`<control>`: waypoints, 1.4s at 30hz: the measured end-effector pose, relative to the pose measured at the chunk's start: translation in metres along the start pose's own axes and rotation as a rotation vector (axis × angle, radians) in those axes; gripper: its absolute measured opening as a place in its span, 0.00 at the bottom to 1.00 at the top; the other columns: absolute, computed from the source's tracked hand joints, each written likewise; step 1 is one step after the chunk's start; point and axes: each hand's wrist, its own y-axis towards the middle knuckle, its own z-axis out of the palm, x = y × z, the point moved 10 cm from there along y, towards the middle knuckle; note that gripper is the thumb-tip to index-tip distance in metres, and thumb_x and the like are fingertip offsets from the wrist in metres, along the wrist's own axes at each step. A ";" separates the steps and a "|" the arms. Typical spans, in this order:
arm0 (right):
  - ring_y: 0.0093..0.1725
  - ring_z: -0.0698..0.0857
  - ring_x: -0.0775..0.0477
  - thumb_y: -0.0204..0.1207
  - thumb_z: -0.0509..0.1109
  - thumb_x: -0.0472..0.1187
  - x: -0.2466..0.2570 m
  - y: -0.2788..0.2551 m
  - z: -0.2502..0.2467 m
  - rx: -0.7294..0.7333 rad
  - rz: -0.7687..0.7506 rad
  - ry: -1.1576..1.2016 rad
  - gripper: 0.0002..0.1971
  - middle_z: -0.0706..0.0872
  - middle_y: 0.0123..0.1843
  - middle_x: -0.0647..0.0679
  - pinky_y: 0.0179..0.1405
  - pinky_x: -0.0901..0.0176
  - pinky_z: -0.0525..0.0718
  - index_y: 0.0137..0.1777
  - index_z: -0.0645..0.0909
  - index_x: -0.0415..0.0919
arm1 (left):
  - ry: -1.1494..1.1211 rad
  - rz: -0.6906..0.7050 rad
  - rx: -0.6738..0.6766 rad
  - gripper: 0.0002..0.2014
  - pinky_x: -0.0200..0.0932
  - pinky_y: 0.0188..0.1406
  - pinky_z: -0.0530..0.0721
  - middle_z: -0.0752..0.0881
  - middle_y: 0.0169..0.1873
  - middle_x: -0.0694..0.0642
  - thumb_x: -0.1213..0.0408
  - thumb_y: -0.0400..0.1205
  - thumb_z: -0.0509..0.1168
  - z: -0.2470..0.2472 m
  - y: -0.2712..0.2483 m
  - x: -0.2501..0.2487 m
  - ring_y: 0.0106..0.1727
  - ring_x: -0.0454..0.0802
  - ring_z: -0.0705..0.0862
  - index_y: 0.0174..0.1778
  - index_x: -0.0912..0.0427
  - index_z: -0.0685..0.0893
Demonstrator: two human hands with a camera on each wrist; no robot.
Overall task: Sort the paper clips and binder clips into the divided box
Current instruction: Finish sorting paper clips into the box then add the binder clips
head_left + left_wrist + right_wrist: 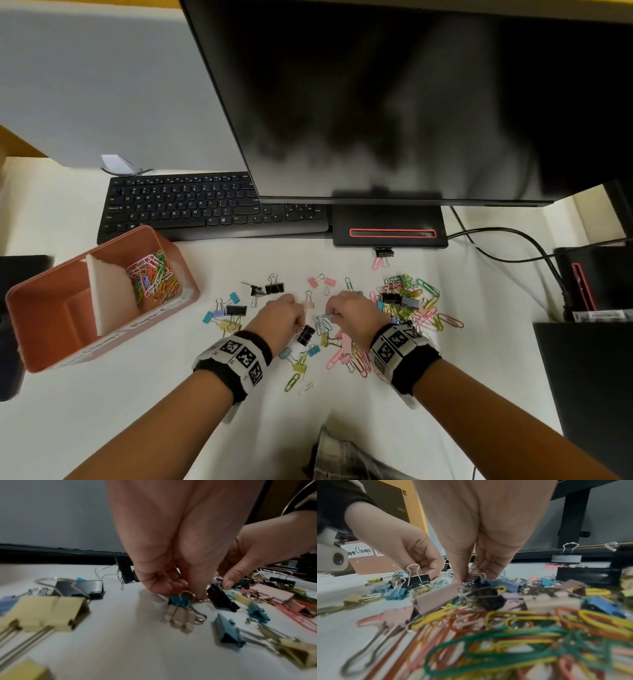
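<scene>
At frame centre, my left hand (281, 317) pinches a black binder clip's (305, 335) wire; my right hand (352, 313) pinches a small clip, type unclear.

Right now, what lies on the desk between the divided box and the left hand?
In the head view, a few loose binder clips lie between the divided box and the left hand; the rest is bare desk.
</scene>
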 end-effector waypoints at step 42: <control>0.48 0.84 0.43 0.78 0.64 0.40 0.019 -0.012 -0.016 -0.151 0.097 0.039 0.09 0.85 0.51 0.42 0.46 0.58 0.79 0.56 0.81 0.45 | -0.296 -0.154 -0.072 0.03 0.36 0.37 0.83 0.87 0.42 0.55 0.66 0.75 0.71 -0.021 -0.026 0.030 0.38 0.49 0.85 0.41 0.55 0.83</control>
